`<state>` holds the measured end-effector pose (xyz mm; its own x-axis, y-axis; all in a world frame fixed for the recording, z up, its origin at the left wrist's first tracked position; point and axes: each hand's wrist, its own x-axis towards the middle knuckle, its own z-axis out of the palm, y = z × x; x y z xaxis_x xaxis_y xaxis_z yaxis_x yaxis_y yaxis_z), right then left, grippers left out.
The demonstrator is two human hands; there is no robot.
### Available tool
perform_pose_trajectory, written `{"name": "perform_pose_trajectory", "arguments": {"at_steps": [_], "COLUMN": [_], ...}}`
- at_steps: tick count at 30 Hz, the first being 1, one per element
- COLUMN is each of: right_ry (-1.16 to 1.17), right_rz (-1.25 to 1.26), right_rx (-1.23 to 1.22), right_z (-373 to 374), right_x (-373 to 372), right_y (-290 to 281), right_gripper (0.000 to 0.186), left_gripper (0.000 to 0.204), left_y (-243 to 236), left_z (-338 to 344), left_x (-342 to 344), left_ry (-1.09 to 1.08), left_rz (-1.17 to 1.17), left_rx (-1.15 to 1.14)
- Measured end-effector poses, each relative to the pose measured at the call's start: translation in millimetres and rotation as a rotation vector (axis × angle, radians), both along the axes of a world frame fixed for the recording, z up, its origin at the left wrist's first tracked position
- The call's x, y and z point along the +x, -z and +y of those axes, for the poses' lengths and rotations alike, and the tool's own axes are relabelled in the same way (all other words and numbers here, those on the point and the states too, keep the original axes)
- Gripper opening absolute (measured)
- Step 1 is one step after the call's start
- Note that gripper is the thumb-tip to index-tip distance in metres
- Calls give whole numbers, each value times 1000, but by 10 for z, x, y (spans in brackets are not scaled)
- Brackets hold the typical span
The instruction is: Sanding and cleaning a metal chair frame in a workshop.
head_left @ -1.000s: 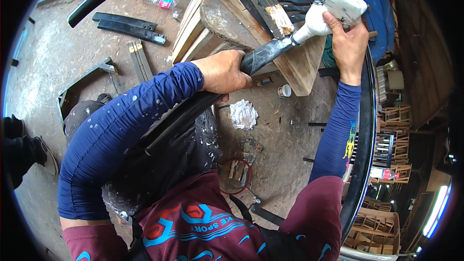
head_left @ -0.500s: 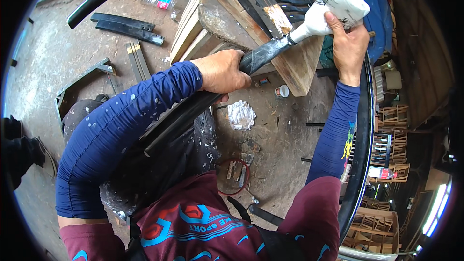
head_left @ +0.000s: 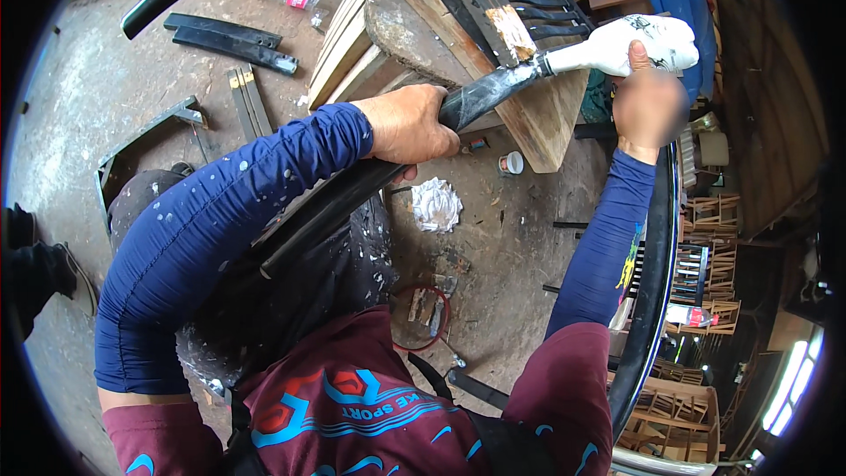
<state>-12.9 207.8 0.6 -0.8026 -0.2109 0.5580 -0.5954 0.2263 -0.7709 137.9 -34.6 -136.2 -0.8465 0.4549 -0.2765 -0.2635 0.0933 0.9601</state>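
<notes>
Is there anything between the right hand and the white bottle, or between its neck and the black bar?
Nothing visible: the right hand holds the white bottle, whose neck appears to meet the black bar.

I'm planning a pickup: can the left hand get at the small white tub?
Probably not: the left hand grips the black bar, and the small white tub is down on the floor.

Workshop: patchy, stained grey-brown floor (head_left: 79, 132).
Right side: wooden frames (head_left: 718, 278) massed in rows, dim brown surface (head_left: 767, 101) beyond, wall or roof, can't tell. White light (head_left: 791, 383) glares low at far right, dark around it.
</notes>
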Motion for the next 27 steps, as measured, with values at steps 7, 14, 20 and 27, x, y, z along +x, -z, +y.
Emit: {"name": "perform_pose_trajectory", "arguments": {"at_steps": [7, 14, 20, 27], "right_ry": [16, 68, 130, 174], "right_rz": [-29, -2, 113, 127], "right_rx": [-84, -33, -64, -171], "right_z": [56, 78, 125, 111], "right_x": [-72, -106, 61, 183], "right_y": [43, 87, 288, 431], "right_gripper": [48, 47, 46, 45], "left_gripper": [23, 32, 31, 30], "left_y": [10, 12, -13, 34], "left_z": [16, -1, -12, 31], "left_x": [-16, -8, -6, -28], "left_ry": [-11, 14, 7, 18], "left_rz": [19, 23, 25, 17], "left_rx": [3, -10, -27, -49]}}
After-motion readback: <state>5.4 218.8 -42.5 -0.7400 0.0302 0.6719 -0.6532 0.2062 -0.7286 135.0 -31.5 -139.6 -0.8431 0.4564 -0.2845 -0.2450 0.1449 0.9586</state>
